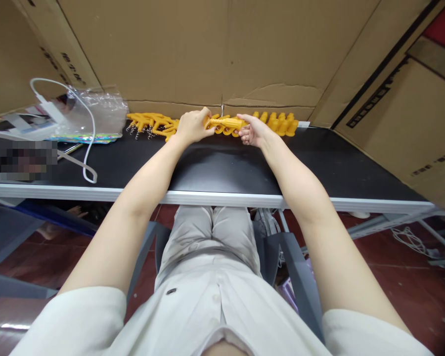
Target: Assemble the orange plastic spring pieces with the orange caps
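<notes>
A yellow plastic corkscrew [226, 122] spans the gap between my hands, above the back of the black table. My left hand [195, 126] is closed on its left end, thumb and fingers pinching. The fingers of my right hand [254, 131] wrap its wider right end. To the left lies a heap of yellow corkscrew handles [148, 121] with silvery metal spirals sticking out. Upright yellow sleeves [282, 124] stand in rows just right of my right hand. Several round yellow ends [227, 131] show beneath the held piece, partly hidden.
Tall cardboard [222, 54] walls the back and right of the table [222, 170]. Clear plastic bags [104, 111], a white cable [92, 128] and a grey hook-like bar [77, 160] occupy the left. A small white piece [303, 124] lies beyond the sleeves.
</notes>
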The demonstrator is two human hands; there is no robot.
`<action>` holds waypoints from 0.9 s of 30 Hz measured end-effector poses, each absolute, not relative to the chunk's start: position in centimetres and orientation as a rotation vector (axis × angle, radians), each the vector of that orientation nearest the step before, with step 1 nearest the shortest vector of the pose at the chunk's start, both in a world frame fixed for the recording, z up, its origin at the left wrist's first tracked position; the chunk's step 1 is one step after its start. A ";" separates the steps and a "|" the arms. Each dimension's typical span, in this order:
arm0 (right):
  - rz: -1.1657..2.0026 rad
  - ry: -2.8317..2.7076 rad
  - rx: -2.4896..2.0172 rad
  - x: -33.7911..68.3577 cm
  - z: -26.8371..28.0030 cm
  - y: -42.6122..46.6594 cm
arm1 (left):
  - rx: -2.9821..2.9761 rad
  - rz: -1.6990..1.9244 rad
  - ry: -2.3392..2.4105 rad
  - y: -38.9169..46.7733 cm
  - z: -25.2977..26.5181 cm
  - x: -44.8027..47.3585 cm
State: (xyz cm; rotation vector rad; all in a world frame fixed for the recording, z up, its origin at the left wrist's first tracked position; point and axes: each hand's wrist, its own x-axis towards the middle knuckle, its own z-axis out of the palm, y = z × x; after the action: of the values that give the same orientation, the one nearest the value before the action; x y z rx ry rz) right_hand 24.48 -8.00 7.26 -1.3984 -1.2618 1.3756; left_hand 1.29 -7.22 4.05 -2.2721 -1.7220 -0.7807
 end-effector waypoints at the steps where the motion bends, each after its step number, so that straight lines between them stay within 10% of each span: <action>1: 1.375 -1.263 -1.398 24.5 7.2 -7.9 | -2.274 -0.780 -1.732 -7.2 4.1 1.3; 19: 1.210 -1.611 -1.342 24.8 5.1 -5.8 | -2.281 -0.907 -1.734 -5.7 3.3 0.3; 27: 0.264 -1.954 -1.192 25.9 4.1 -4.6 | -2.271 -0.905 -1.815 -6.4 3.8 0.7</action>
State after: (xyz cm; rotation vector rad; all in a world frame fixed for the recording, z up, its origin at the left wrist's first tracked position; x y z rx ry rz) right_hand 25.85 -4.57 4.12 -1.1918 -1.9544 0.2638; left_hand 0.69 -6.40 3.85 -2.2712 -1.8153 -0.9054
